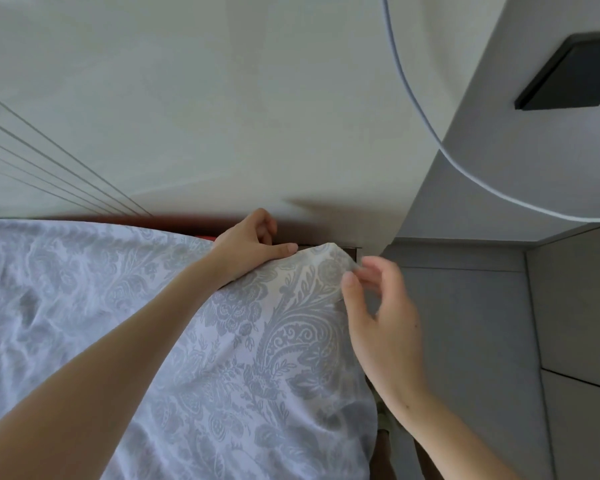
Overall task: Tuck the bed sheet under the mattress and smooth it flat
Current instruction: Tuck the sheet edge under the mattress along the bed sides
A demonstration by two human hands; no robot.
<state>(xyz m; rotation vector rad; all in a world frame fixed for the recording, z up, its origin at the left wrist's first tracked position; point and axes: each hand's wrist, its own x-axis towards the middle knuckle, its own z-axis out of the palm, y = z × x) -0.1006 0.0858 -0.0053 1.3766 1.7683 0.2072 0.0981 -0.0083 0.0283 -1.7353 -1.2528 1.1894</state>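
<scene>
The bed sheet [243, 341], pale with a grey floral pattern, covers the mattress and is drawn over its far right corner [326, 258]. My left hand [250, 240] sits at the far edge by the wall. Its thumb lies straight on the sheet's edge, and its fingers are curled with no cloth visible in them. My right hand [378, 313] is at the right side of the corner with its fingers loosely bent and blurred. Its thumb tip touches the sheet at the corner fold. What lies below the mattress edge is hidden.
A dark red bed frame [174, 221] shows between the mattress and the pale wall [222, 116]. Grey floor tiles [482, 323] lie to the right of the bed. A grey cabinet with a dark recess [568, 77] stands at the upper right, and a pale cable [426, 123] curves across it.
</scene>
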